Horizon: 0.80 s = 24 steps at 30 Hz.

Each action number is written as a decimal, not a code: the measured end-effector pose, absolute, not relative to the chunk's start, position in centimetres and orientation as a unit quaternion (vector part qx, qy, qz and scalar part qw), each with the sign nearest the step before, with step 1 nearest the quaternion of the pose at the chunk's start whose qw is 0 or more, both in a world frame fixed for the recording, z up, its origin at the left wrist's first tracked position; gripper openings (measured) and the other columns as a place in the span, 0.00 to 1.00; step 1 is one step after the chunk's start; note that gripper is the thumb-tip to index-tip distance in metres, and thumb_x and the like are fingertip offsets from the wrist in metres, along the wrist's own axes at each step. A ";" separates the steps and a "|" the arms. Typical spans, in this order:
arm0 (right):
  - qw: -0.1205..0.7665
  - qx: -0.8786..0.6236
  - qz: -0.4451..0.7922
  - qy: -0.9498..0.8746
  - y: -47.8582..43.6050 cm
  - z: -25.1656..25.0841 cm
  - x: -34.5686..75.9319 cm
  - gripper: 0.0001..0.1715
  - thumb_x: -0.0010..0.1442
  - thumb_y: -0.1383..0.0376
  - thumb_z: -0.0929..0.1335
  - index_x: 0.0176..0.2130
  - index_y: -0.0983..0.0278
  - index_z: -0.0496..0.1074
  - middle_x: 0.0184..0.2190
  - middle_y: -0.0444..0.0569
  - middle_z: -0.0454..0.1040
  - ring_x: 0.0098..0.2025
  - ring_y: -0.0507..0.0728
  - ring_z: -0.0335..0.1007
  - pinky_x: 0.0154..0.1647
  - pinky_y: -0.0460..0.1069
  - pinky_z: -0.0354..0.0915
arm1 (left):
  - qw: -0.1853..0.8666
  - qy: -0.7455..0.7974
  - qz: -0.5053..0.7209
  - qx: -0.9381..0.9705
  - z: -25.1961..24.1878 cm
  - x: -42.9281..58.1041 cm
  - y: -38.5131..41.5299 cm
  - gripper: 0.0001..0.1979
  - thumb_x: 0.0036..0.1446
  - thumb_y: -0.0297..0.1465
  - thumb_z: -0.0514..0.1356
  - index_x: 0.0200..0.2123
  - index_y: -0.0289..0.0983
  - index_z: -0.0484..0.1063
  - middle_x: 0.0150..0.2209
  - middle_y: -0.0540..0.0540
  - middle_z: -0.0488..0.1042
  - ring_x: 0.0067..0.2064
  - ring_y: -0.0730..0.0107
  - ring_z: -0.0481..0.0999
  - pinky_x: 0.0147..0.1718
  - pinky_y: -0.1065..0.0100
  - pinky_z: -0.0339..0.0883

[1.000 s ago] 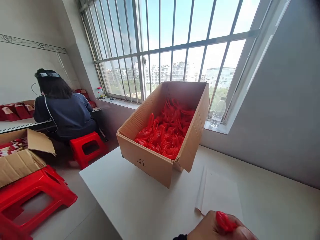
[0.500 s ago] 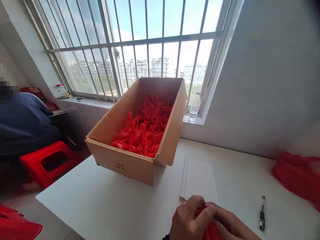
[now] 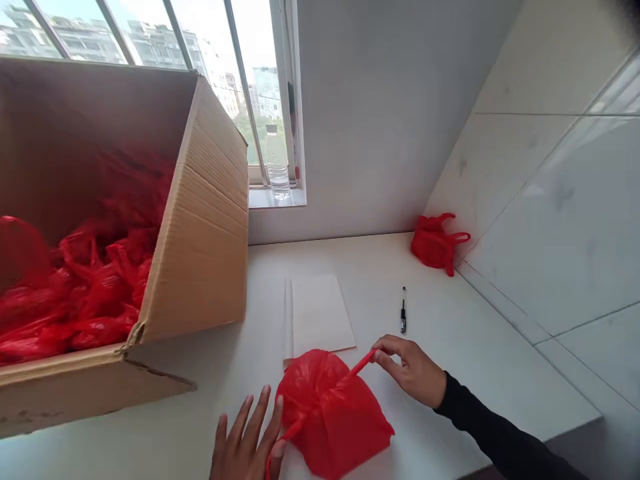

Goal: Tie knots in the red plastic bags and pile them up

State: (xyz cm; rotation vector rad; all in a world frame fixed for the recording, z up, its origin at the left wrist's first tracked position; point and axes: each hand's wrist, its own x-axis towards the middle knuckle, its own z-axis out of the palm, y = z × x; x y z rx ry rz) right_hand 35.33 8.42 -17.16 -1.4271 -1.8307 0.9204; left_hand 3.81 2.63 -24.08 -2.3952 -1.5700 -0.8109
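A tied red plastic bag (image 3: 335,427) sits on the white table in front of me. My right hand (image 3: 410,370) pinches the end of one of its handles between thumb and fingertips and pulls it out taut to the right. At the bag's left side is my left hand (image 3: 250,440), its fingers fairly straight and spread. The other handle runs between my left thumb and palm, where it appears gripped. The bag's contents are hidden.
A tilted cardboard box (image 3: 210,233) with several red bags (image 3: 100,287) stands at left. A white sheet (image 3: 323,313), a black pen (image 3: 403,313) and another red bag (image 3: 435,243) lie on the table (image 3: 440,427). A water bottle (image 3: 277,163) stands on the windowsill.
My view has swung right and down. My hands, earlier close together over the red bag, are now apart on either side of it, with a handle drawn out to the right.
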 end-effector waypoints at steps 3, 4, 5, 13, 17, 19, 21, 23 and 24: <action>0.320 -0.577 0.365 -0.657 6.1 -18.5 34.8 0.20 0.73 0.54 0.56 0.47 0.58 0.71 0.41 0.48 0.76 0.43 0.58 0.72 0.41 0.52 0.69 | 0.006 -0.580 -0.236 -0.780 -21.3 6.0 1.0 0.32 0.69 0.30 0.46 0.72 0.39 0.40 0.72 0.40 0.48 0.72 0.57 0.49 0.68 0.48 0.50; 0.335 -0.585 0.346 -0.653 5.3 -18.7 34.0 0.19 0.73 0.55 0.55 0.54 0.57 0.67 0.49 0.48 0.75 0.51 0.58 0.71 0.49 0.54 0.68 | 0.001 -0.568 -0.227 -0.791 -20.2 7.1 1.1 0.32 0.69 0.30 0.46 0.72 0.36 0.39 0.73 0.40 0.45 0.73 0.54 0.46 0.68 0.47 0.47; 0.350 -0.585 0.317 -0.659 4.5 -18.8 33.2 0.20 0.73 0.56 0.56 0.60 0.55 0.62 0.57 0.48 0.70 0.58 0.58 0.66 0.57 0.55 0.65 | 0.005 -0.542 -0.216 -0.812 -19.3 8.2 1.5 0.32 0.69 0.30 0.46 0.72 0.35 0.41 0.73 0.41 0.45 0.73 0.53 0.44 0.69 0.47 0.45; 0.248 -0.487 0.077 -0.834 1.2 -24.2 29.2 0.33 0.71 0.66 0.55 0.72 0.62 0.45 0.72 0.50 0.46 0.73 0.62 0.39 0.71 0.63 0.41 | 0.044 -0.466 -0.092 -0.879 -21.5 11.7 2.1 0.35 0.65 0.31 0.52 0.72 0.35 0.43 0.74 0.46 0.42 0.73 0.53 0.41 0.70 0.50 0.35; 0.223 -0.494 0.031 -0.840 1.3 -26.1 29.8 0.35 0.71 0.66 0.56 0.72 0.64 0.41 0.72 0.51 0.47 0.73 0.62 0.39 0.71 0.63 0.39 | 0.028 -0.475 -0.080 -0.876 -22.3 12.1 1.8 0.36 0.65 0.31 0.52 0.72 0.35 0.40 0.74 0.46 0.40 0.73 0.52 0.40 0.70 0.49 0.39; 0.224 -0.488 0.011 -0.843 1.4 -26.4 29.9 0.35 0.71 0.65 0.56 0.72 0.67 0.41 0.72 0.53 0.48 0.73 0.62 0.40 0.71 0.62 0.39 | 0.007 -0.480 -0.080 -0.874 -22.2 12.3 1.9 0.37 0.66 0.31 0.52 0.72 0.35 0.38 0.74 0.46 0.40 0.73 0.52 0.40 0.70 0.50 0.42; 0.223 -0.483 -0.006 -0.847 1.4 -26.6 29.9 0.35 0.71 0.65 0.55 0.72 0.69 0.41 0.72 0.53 0.49 0.73 0.62 0.42 0.71 0.61 0.42 | -0.018 -0.487 -0.082 -0.869 -22.1 12.3 2.0 0.36 0.67 0.32 0.51 0.72 0.36 0.37 0.74 0.48 0.40 0.73 0.54 0.40 0.69 0.51 0.45; 0.223 -0.478 -0.029 -0.849 1.4 -26.8 29.8 0.36 0.70 0.65 0.56 0.72 0.70 0.41 0.71 0.54 0.50 0.72 0.62 0.44 0.70 0.61 0.46 | -0.040 -0.492 -0.085 -0.866 -22.0 12.3 1.9 0.35 0.68 0.32 0.50 0.72 0.38 0.36 0.74 0.50 0.40 0.73 0.56 0.41 0.69 0.52 0.47; 0.224 -0.473 -0.045 -0.851 1.4 -26.9 29.9 0.36 0.70 0.65 0.56 0.72 0.71 0.42 0.71 0.55 0.51 0.72 0.63 0.45 0.69 0.61 0.48 | -0.048 -0.494 -0.086 -0.864 -22.0 12.2 1.8 0.35 0.68 0.32 0.49 0.72 0.38 0.35 0.74 0.50 0.40 0.73 0.56 0.41 0.69 0.52 0.48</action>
